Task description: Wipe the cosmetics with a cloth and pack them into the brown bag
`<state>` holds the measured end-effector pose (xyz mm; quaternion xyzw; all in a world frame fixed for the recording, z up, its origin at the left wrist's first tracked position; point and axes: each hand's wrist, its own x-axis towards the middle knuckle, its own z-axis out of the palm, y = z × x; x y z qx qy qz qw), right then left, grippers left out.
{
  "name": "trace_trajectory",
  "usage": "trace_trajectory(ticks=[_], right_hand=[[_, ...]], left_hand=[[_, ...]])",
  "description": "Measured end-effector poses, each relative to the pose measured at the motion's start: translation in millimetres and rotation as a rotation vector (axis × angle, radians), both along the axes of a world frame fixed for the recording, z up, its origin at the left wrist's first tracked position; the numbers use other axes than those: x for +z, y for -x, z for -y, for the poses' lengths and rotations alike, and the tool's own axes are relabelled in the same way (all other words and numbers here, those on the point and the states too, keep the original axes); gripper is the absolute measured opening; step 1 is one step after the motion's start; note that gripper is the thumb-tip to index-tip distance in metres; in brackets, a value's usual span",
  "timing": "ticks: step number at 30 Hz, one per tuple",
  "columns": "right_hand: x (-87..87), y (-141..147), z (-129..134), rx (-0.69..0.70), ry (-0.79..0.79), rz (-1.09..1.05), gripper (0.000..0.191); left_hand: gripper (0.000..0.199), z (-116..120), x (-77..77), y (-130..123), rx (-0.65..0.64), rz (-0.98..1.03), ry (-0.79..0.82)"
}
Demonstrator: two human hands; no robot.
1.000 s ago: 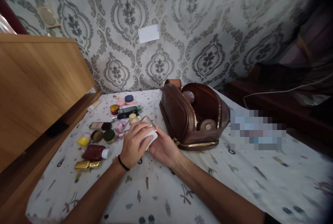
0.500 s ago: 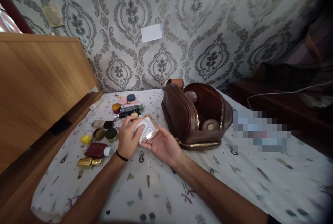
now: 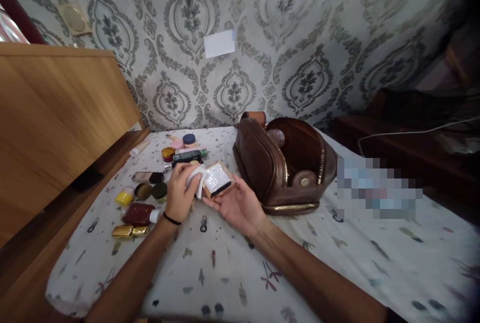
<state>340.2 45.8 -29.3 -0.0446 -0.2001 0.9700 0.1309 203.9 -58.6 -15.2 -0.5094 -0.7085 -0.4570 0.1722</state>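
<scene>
My right hand [image 3: 240, 208] holds up a square compact [image 3: 218, 180] with a glittery silver top and gold edges, its fingers beneath and thumb at the right edge. Pinched in my left hand [image 3: 181, 190] is a folded white wipe [image 3: 198, 181], close against the compact's left edge; I cannot tell if they touch. Left of my hands lie a dark red bottle [image 3: 138, 214] with a white cap, a gold tube [image 3: 129, 231], a dark green jar [image 3: 159, 191] and a yellow-lidded jar [image 3: 124, 197]. An unzipped brown leather bag [image 3: 258, 173] stands to the right.
Behind my left hand lie a green-capped dark tube [image 3: 189, 155], a gold-lidded jar [image 3: 168, 153] and a blue-lidded jar [image 3: 189, 140]. A wooden cabinet [image 3: 63, 128] borders the patterned sheet [image 3: 225, 273] at left. Inside the bag sits a clear round item [image 3: 276, 137].
The white wipe has shifted left off the compact's face with my left hand. The compact has tilted and turned slightly in my right hand, showing more of its silver top.
</scene>
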Motion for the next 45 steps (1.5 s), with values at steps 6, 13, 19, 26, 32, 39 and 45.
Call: trace_trajectory(ticks=[6,13,19,26,32,39,45], right_hand=[[0.6,0.7,-7.7,-0.044,0.070,-0.013,0.034],[3.9,-0.3,-4.3,-0.010,0.006,-0.034,0.040],[1.9,-0.5,-1.9,-0.015,0.005,-0.011,0.036],[1.7,-0.4,2.8,-0.047,0.050,0.007,0.035],[-1.5,1.3,3.2,-0.025,0.033,0.004,0.041],[-0.9,2.5,-2.9,-0.107,-0.032,0.018,0.039],[-1.0,3.6,-3.0,-0.121,-0.062,-0.018,0.034]], left_hand=[[0.025,-0.3,-3.7,-21.0,-0.136,-0.109,0.032],[0.026,1.4,1.7,-14.2,-0.073,-0.031,-0.025],[0.026,-2.1,1.1,-5.8,-0.093,0.242,-0.079],[0.028,-5.9,-2.9,-12.7,-0.105,0.461,-0.081],[0.023,-7.1,-6.5,-13.7,-0.126,0.499,-0.068],[0.030,-7.3,-10.7,-24.7,-0.266,0.528,0.035],[0.046,-7.6,-16.4,-26.0,-0.246,0.461,0.090]])
